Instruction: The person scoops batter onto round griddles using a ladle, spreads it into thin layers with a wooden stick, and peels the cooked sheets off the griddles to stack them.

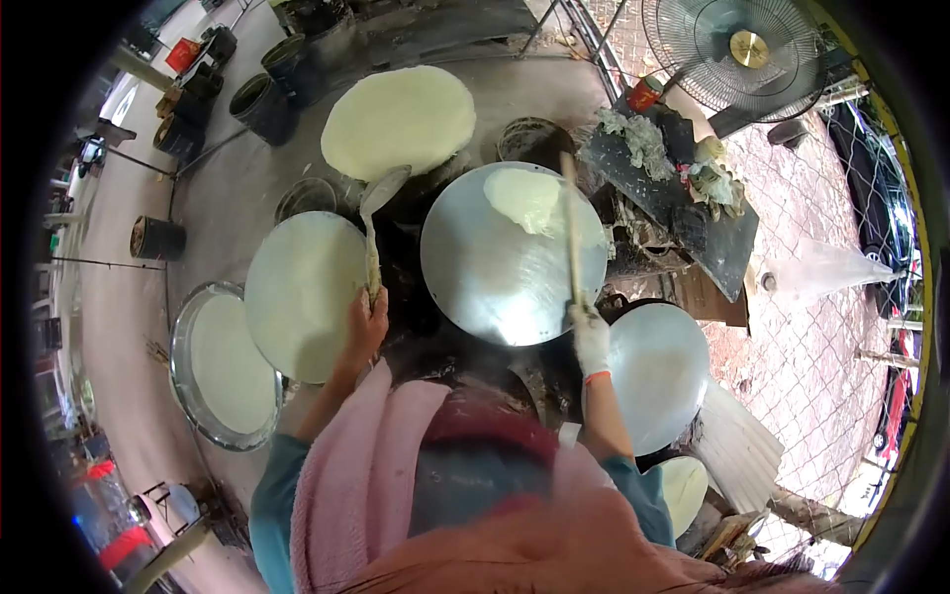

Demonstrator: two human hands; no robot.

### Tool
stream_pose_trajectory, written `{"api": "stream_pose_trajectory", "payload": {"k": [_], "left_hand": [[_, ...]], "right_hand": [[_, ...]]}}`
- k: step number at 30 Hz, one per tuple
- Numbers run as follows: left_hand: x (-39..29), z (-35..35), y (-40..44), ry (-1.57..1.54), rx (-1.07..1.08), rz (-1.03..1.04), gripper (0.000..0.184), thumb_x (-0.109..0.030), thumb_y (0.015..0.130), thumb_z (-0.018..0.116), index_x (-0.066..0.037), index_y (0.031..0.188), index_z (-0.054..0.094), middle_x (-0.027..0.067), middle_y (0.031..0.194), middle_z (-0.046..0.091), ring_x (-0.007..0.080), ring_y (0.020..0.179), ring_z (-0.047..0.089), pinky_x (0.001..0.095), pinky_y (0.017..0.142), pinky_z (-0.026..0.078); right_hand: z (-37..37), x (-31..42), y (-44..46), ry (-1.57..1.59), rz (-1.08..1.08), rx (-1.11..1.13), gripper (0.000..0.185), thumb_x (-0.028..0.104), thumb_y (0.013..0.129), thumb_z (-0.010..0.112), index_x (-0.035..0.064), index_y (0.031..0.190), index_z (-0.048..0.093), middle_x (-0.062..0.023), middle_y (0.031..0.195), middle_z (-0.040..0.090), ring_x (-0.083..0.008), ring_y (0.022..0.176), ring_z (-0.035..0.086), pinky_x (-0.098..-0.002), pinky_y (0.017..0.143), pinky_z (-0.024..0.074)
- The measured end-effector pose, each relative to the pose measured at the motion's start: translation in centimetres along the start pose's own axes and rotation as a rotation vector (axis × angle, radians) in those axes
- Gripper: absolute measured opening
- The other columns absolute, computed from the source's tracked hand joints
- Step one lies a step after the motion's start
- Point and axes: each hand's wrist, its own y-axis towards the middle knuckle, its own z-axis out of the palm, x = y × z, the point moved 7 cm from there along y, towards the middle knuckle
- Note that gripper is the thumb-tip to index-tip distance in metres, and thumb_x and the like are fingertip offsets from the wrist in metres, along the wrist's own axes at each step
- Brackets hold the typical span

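My left hand [366, 319], bare, is closed around the handle of a ladle [386, 188]. The ladle's bowl points away from me, beside a large pale round sheet [398, 119]. My right hand [591, 342], in a white glove with an orange band at the wrist, grips a long wooden stick [574, 233]. That stick lies across the right side of a round metal griddle [475, 267]. Pale batter [526, 200] sits in a patch at the griddle's far side, close to the stick.
Left of me are a pan coated pale [305, 297] and a metal basin [178, 366] of pale liquid. Another round pan [658, 371] stands at right. A fan [749, 49], a cluttered black board [708, 233] and wire fencing [821, 396] lie beyond. Dark buckets [262, 107] stand far left.
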Motion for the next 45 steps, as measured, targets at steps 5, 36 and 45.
{"api": "stream_pose_trajectory", "payload": {"k": [5,36,45], "left_hand": [[2.4,1.7,-2.5,0.384,-0.015,0.237,0.024,-0.019,0.092,0.056,0.004,0.083,0.053,0.0151,0.065,0.055,0.0272,0.058,0.053,0.0388,0.055,0.042],[3.7,1.7,-4.7,0.296,-0.128,-0.133,0.022,-0.017,0.092,0.054,0.003,0.084,0.050,0.0139,0.060,0.045,0.0226,0.055,0.043,0.0385,0.054,0.037],[2.2,6.8,2.2,0.729,0.346,-0.237,0.018,-0.017,0.091,0.049,0.001,0.090,0.047,0.0277,0.078,0.061,0.0450,0.074,0.060,0.0529,0.062,0.048]], "right_hand": [[5.8,-0.5,0.3,-0.230,0.120,0.285,0.024,0.024,0.089,0.066,0.0044,0.103,0.065,0.0048,0.069,0.055,-0.0044,0.050,0.044,-0.0194,0.043,0.0347],[2.1,7.7,4.6,-0.646,0.356,0.825,0.030,0.018,0.091,0.063,0.0046,0.118,0.063,0.0043,0.076,0.055,-0.0039,0.060,0.044,-0.0194,0.051,0.0332],[-0.9,6.7,9.8,-0.471,0.107,0.643,0.033,0.012,0.090,0.061,-0.0003,0.121,0.059,0.0010,0.082,0.060,-0.0053,0.067,0.052,-0.0197,0.060,0.0434]]}}
